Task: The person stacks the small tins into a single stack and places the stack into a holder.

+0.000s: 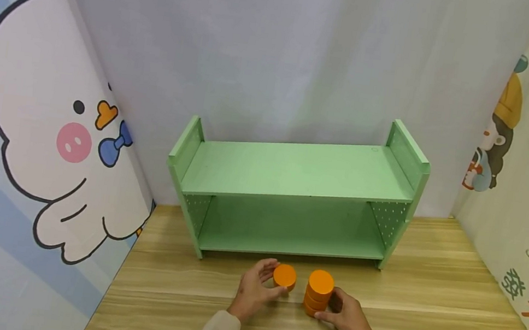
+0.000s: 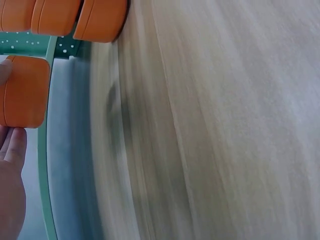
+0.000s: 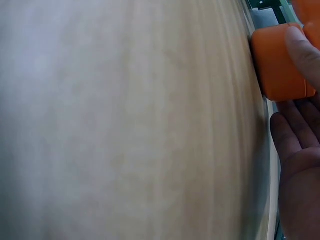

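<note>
Between the thumb and fingers of my left hand [image 1: 253,291] is a single round orange container [image 1: 284,276] with a seam near one end. In the left wrist view this container [image 2: 27,95] appears raised off the table. Just to its right stands an upright stack of three similar orange containers [image 1: 320,283]. My right hand [image 1: 349,316] grips the lowest part of that stack from the right side. The right wrist view shows the thumb on the bottom container [image 3: 279,62], with the fingers around its far side, partly hidden.
A green two-level shelf [image 1: 300,172] stands behind the hands on the wood-grain table [image 1: 427,295]. Its upper board has raised end panels, and perforated sides enclose the lower level. A pale cloth [image 1: 278,51] hangs behind, with printed cartoon cloths at left and right.
</note>
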Motion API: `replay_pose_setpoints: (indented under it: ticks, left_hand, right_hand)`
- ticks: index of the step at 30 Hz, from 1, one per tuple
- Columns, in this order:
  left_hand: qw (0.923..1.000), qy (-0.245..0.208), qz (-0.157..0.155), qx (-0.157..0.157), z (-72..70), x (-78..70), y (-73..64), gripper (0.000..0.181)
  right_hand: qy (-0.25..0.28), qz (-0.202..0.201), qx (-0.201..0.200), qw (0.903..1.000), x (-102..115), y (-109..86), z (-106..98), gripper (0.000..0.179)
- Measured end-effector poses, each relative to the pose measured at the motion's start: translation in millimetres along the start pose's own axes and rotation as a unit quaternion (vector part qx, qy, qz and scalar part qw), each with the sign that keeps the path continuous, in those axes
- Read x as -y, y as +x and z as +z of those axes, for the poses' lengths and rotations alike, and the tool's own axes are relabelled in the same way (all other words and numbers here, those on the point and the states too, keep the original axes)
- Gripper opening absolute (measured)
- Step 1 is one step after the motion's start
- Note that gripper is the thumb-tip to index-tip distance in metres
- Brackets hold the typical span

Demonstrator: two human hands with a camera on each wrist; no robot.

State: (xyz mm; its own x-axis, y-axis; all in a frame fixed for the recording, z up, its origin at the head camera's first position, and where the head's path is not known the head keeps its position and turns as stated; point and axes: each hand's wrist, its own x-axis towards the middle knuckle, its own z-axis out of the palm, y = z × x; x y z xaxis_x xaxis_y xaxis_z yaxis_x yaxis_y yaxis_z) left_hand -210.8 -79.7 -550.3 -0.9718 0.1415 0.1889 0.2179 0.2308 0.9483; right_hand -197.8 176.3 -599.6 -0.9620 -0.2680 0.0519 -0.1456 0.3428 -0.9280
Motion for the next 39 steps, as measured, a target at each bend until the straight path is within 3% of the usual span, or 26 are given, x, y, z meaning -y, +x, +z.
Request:
replay_pose_setpoints:
  ticks: [7, 20, 30, 39]
  left_hand:
    - [0.9996, -0.004, 0.027, 0.006, 1.0, -4.0, -0.5, 0.059]
    - [0.9994, -0.032, 0.003, 0.015, 1.3, -17.6, 3.4, 0.059]
    - [0.9992, -0.028, 0.023, 0.014, -1.2, -25.5, 2.4, 0.060]
    - [0.9992, -0.032, 0.022, 0.014, -1.2, -30.8, 4.4, 0.060]
  right_hand:
    - [-0.002, 0.004, 0.000, 1.0000, 1, 0.1, 0, 0.068]
    - [-0.006, 0.002, -0.004, 1.0000, 1, 0.4, 0, 0.068]
    - [-0.008, 0.005, -0.006, 0.9999, 2, -1.2, -1, 0.068]
    - [-0.019, -0.001, -0.009, 0.9998, 2, -1.2, -1, 0.067]
